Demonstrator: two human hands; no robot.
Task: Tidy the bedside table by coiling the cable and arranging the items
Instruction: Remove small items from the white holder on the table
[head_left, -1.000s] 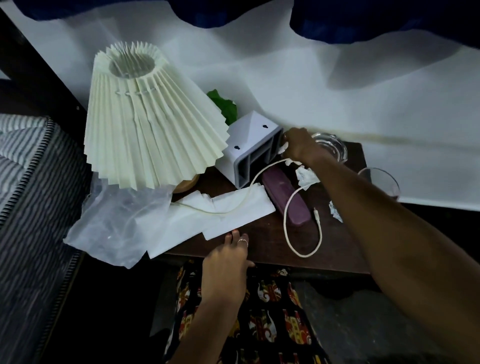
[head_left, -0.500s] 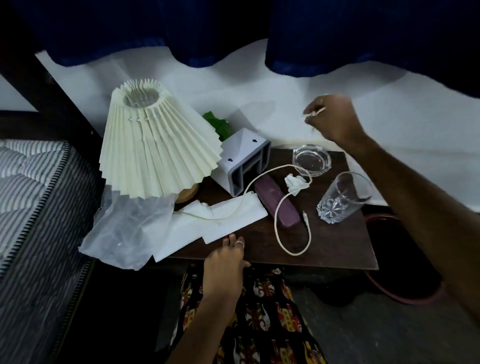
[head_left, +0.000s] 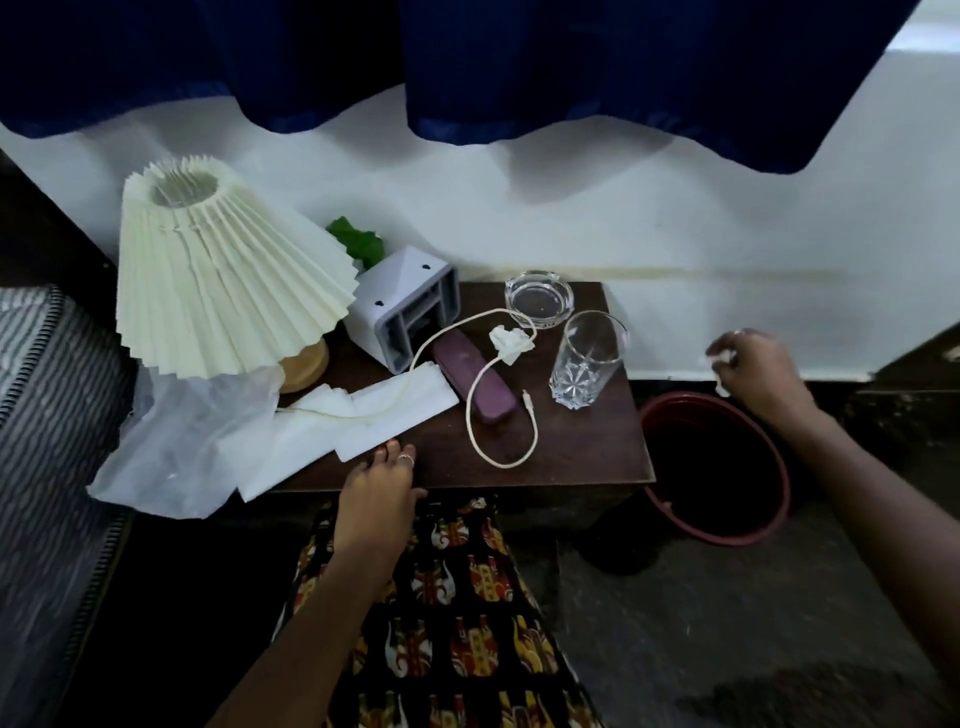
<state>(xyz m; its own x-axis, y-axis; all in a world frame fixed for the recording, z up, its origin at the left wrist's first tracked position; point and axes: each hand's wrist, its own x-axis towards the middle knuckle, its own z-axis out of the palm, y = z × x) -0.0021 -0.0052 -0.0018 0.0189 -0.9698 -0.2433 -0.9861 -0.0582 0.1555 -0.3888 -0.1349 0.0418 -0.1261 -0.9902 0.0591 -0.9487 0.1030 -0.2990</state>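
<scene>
A dark wooden bedside table (head_left: 587, 457) carries a loose white cable (head_left: 475, 431) that runs from under the pleated cream lamp (head_left: 218, 280) over white paper sheets (head_left: 374, 410) and a purple case (head_left: 475, 379). A crumpled white tissue (head_left: 509, 343) lies on the cable. A glass ashtray (head_left: 539, 299) and a cut drinking glass (head_left: 587, 361) stand at the right. My left hand (head_left: 379, 488) rests flat on the table's front edge. My right hand (head_left: 753, 369) is off to the right, above a red bin (head_left: 779, 457), shut on small white paper scraps (head_left: 722, 358).
A grey box-like object (head_left: 405, 301) lies tipped beside the lamp, with a green leaf (head_left: 358, 241) behind it. A clear plastic bag (head_left: 176, 447) hangs over the table's left side. A striped mattress (head_left: 47, 415) is at left, a white wall with blue curtains behind.
My right hand lifted from the table near the ashtray with paper scraps, swung up and right, and is now over the red bin. My left hand has stayed put.
</scene>
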